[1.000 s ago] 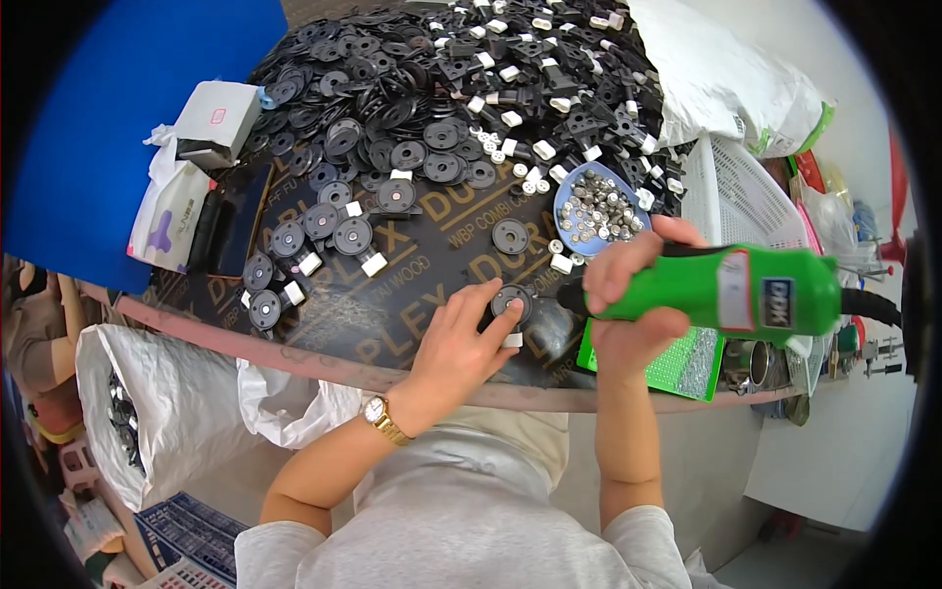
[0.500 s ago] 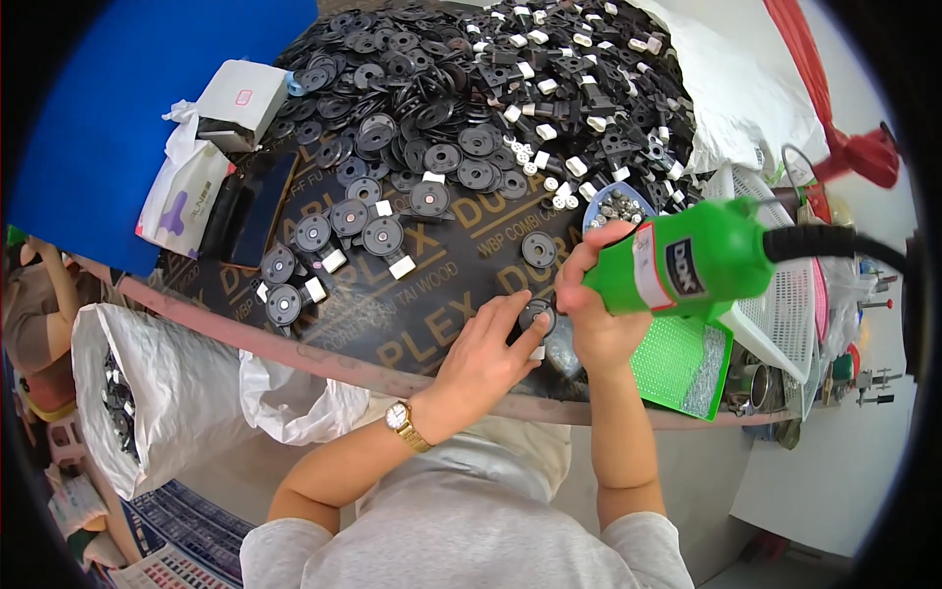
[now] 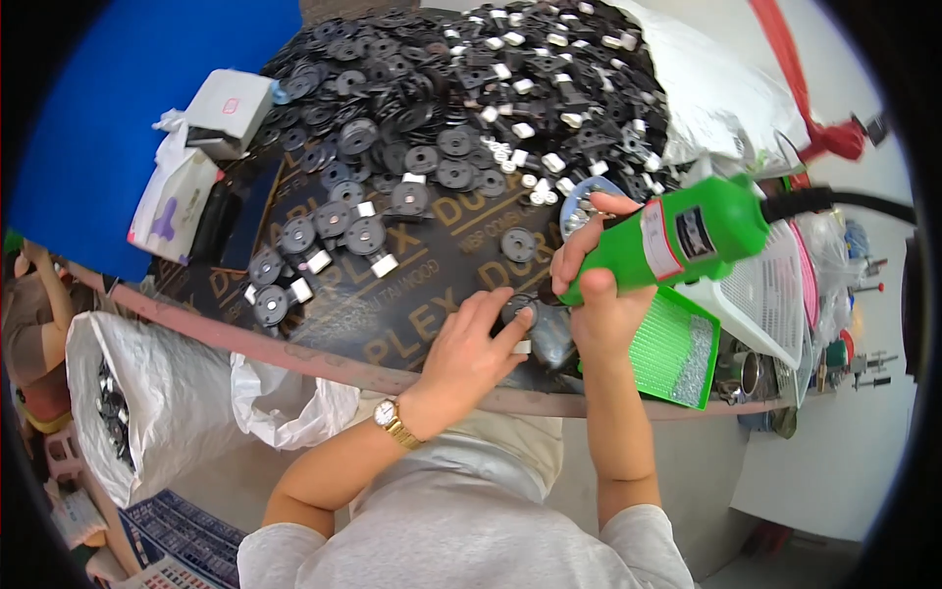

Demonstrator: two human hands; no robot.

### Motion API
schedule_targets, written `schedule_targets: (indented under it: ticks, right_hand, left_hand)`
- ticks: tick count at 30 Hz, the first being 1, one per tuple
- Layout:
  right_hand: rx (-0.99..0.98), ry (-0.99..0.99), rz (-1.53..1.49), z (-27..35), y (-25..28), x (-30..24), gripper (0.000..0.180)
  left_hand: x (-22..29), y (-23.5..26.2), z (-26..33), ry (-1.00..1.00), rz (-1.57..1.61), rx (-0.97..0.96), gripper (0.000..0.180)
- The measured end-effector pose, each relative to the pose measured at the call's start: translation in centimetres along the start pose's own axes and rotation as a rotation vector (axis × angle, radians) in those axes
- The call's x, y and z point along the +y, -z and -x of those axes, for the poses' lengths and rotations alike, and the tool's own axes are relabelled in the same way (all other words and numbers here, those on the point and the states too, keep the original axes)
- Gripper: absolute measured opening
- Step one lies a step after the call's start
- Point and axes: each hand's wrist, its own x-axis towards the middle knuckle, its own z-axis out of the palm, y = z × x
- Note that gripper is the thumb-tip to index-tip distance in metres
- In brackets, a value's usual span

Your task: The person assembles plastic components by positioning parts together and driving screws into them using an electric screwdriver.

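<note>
R hand (image 3: 601, 294) was wrapped tight round a green power screwdriver (image 3: 677, 240), tip down on a black disc part (image 3: 520, 312) near the worktop's (image 3: 412, 260) front edge. L hand (image 3: 469, 351) lay flat beside it, fingertips pinching the disc steady. Small blue bowl (image 3: 581, 201) of screws sat just behind the tool; big heap of black discs (image 3: 432, 88) filled the back of the worktop.

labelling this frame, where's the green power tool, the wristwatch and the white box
green power tool (image 3: 687, 236), head view, middle of its green body
wristwatch (image 3: 386, 413), head view, its round face on the left wrist
white box (image 3: 231, 110), head view, its top face
</note>
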Motion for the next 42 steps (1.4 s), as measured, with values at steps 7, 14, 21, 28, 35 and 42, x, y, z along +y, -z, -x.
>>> schedule_targets:
  ticks: [7, 14, 21, 28, 35, 42]
  right_hand:
    - [0.084, 0.038, -0.168, 2.5, 2.7, -1.1, 0.077]
    - [-0.244, 0.076, -0.206, 0.6, 5.3, -3.0, 0.076]
    - [-0.022, 0.054, 0.013, 2.8, 9.3, -2.9, 0.077]
    - [0.025, 0.059, -0.013, 3.5, 9.6, -1.7, 0.079]
    - [0.042, 0.044, 0.007, 3.4, 9.9, -1.9, 0.08]
    - [0.037, 0.071, 0.006, 4.0, 9.9, -1.9, 0.08]
  left_hand:
    - [2.2, -0.8, 1.0, 0.042, -0.134, -0.084, 0.054]
    - [2.7, -1.9, -0.3, -0.091, -0.123, -0.11, 0.052]
    - [0.1, 1.1, 1.1, 0.024, -0.278, 0.034, 0.034]
    - [0.0, 1.0, 0.9, 0.039, -0.246, 0.091, 0.033]
    - [0.0, 0.9, 1.0, 0.042, -0.239, 0.106, 0.033]
    - [-0.1, 0.9, 1.0, 0.037, -0.225, 0.111, 0.032]
